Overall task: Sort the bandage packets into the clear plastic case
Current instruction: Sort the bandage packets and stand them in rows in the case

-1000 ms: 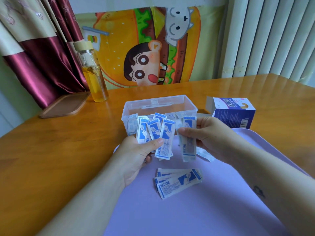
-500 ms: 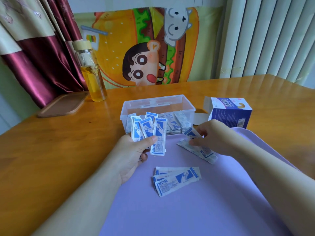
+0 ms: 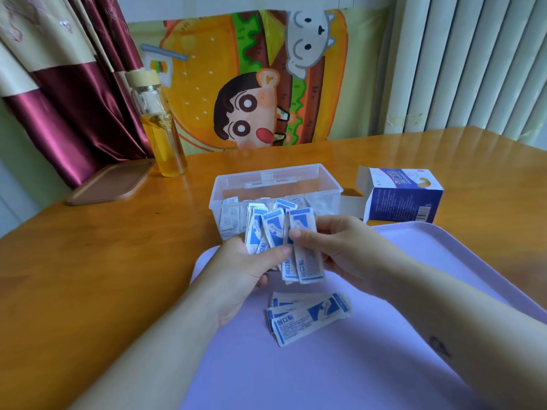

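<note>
head view | left hand (image 3: 239, 267) grips a fan of bandage packets (image 3: 272, 229) upright | right hand (image 3: 334, 247) pinches the rightmost packet (image 3: 307, 261) of the fan, hands touching | clear case (image 3: 275, 184) just behind, packets inside | loose pile (image 3: 307, 316) on the purple tray (image 3: 384, 365), below the hands | blue box (image 3: 402, 196) right of case

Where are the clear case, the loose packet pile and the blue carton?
clear case (image 3: 331, 184): head view, right rim corner.
loose packet pile (image 3: 307, 319): head view, top packet's middle.
blue carton (image 3: 399, 204): head view, front face.
</note>
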The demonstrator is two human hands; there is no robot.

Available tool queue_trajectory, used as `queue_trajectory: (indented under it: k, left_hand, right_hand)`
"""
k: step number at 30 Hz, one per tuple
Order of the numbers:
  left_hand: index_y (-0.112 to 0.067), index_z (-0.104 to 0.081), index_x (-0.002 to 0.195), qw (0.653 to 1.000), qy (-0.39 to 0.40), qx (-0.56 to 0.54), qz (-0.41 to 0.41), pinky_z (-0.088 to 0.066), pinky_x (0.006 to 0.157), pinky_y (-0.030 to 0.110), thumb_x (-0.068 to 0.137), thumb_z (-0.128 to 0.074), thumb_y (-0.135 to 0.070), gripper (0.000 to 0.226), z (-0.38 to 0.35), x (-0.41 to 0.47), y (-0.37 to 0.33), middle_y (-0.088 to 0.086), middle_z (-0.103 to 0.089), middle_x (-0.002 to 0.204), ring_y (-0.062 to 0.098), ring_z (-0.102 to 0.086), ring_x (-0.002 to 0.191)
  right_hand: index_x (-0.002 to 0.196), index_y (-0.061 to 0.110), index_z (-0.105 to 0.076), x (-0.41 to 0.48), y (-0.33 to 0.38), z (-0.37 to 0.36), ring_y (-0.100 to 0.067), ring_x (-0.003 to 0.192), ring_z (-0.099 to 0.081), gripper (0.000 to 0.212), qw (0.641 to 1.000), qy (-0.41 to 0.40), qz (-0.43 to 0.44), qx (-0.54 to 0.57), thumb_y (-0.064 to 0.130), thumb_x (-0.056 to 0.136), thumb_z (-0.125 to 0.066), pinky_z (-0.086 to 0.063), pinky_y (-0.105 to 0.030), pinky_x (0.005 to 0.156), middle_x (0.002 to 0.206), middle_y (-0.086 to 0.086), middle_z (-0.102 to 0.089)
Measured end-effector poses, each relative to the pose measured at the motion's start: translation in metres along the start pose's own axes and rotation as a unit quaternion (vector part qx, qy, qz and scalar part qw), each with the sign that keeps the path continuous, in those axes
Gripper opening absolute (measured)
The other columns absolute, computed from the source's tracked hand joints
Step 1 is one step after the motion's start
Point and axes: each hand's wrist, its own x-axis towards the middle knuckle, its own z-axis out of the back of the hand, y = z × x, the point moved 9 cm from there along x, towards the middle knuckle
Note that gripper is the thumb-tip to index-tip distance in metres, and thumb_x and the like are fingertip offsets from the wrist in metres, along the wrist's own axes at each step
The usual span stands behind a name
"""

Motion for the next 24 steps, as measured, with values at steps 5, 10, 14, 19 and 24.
queue_trajectory:
  k: [5, 10, 14, 19, 24]
  left_hand:
    - [-0.027, -0.069, 0.094, 0.996, 0.056, 0.053, -0.033, -0.043, 0.056, 0.02, 0.08, -0.071, -0.034, 0.016, -0.015, -0.004, -0.008, -0.003, -0.075, 0.084, 0.009, -0.066, 0.071]
    - [-0.024, -0.068, 0.096, 0.996, 0.082, -0.013, -0.014, -0.039, 0.048, 0.018, 0.063, -0.064, -0.06, 0.049, -0.021, -0.008, -0.009, -0.004, -0.073, 0.081, 0.007, -0.062, 0.062]
    - [-0.014, -0.066, 0.098, 0.97, 0.02, -0.226, 0.088, -0.027, 0.038, 0.015, 0.086, -0.046, -0.054, 0.046, -0.012, -0.006, 0.0, 0.001, -0.056, 0.071, 0.008, -0.041, 0.046]
    - [-0.019, -0.077, 0.063, 0.951, 0.039, -0.291, 0.097, -0.05, 0.054, 0.031, 0.092, -0.034, -0.053, 0.063, -0.027, -0.001, 0.001, 0.005, -0.073, 0.071, 0.019, -0.069, 0.057]
    - [-0.025, -0.074, 0.102, 0.919, 0.198, -0.325, 0.097, -0.048, 0.093, 0.053, 0.057, -0.059, -0.075, 0.069, -0.051, -0.005, 0.002, 0.009, -0.069, 0.113, 0.032, -0.064, 0.106]
  right_hand:
    - [0.101, 0.0, -0.069, -0.004, 0.003, -0.011, -0.027, 0.093, -0.067, 0.043, 0.998, 0.042, 0.007, 0.035, 0.024, 0.065, -0.07, -0.055, -0.038, 0.085, 0.102, -0.017, -0.071]
    - [0.098, 0.002, -0.07, -0.004, 0.008, -0.006, -0.036, 0.097, -0.064, 0.045, 0.999, 0.013, 0.028, 0.026, 0.031, 0.064, -0.071, -0.046, -0.049, 0.095, 0.104, -0.022, -0.069]
    - [0.09, 0.009, -0.071, -0.003, 0.011, 0.003, -0.02, 0.076, -0.059, 0.033, 0.996, -0.013, 0.04, 0.082, 0.032, 0.067, -0.069, -0.044, -0.031, 0.078, 0.083, -0.01, -0.072]
    - [0.099, 0.008, -0.071, -0.008, 0.014, -0.01, -0.019, 0.091, -0.069, 0.029, 0.998, -0.011, 0.058, 0.002, 0.025, 0.075, -0.073, -0.053, -0.033, 0.086, 0.098, -0.007, -0.073]
    - [0.092, 0.026, -0.062, -0.015, 0.025, -0.009, -0.01, 0.063, -0.061, 0.027, 0.969, -0.112, 0.114, -0.191, 0.038, 0.073, -0.076, -0.051, -0.031, 0.056, 0.075, 0.005, -0.066]
